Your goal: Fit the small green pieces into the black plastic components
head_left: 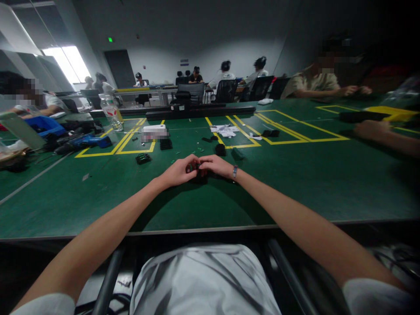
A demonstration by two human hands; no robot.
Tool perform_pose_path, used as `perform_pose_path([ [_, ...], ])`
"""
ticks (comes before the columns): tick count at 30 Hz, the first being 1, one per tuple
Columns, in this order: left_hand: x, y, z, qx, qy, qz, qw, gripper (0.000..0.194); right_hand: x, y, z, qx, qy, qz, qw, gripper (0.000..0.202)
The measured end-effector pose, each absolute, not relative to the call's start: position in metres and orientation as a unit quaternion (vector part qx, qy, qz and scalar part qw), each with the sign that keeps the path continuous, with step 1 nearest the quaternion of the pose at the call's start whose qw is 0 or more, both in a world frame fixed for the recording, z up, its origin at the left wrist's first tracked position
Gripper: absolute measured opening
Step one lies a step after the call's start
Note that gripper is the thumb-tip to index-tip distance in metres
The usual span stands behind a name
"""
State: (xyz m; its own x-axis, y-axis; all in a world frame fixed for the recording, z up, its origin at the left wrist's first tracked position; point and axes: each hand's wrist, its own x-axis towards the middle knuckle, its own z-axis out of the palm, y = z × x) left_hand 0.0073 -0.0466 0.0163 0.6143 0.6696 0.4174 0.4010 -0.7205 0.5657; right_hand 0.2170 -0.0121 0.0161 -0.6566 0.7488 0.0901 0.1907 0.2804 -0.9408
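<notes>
Both my hands meet above the green table (203, 205), a little in front of my body. My left hand (180, 172) has its fingers curled round a small dark part (197, 166), too small to make out. From the other side, my right hand (216, 166), with a band at the wrist, pinches the same part. Beyond the hands lie a black block (220, 150) and a dark green piece (237, 153). A black and green part (143, 158) lies to the left, with a black tray-like part (166, 144) behind it.
White crumpled papers (225, 130) lie past the black block. A clear bottle (112, 113) and a blue tool (85, 142) stand and lie at the left. Long black bars (200, 112) cross the table's far side. Another person's hand (374, 131) rests at the right.
</notes>
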Motion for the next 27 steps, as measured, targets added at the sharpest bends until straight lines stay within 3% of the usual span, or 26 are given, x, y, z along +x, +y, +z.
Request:
perform_pose_path([
  [27,0.0063,-0.0467,0.0172,0.877,0.304,0.308,0.208,0.031,0.2168,-0.0115,0.0151,-0.315,-0.744,0.524,0.27,0.019],
])
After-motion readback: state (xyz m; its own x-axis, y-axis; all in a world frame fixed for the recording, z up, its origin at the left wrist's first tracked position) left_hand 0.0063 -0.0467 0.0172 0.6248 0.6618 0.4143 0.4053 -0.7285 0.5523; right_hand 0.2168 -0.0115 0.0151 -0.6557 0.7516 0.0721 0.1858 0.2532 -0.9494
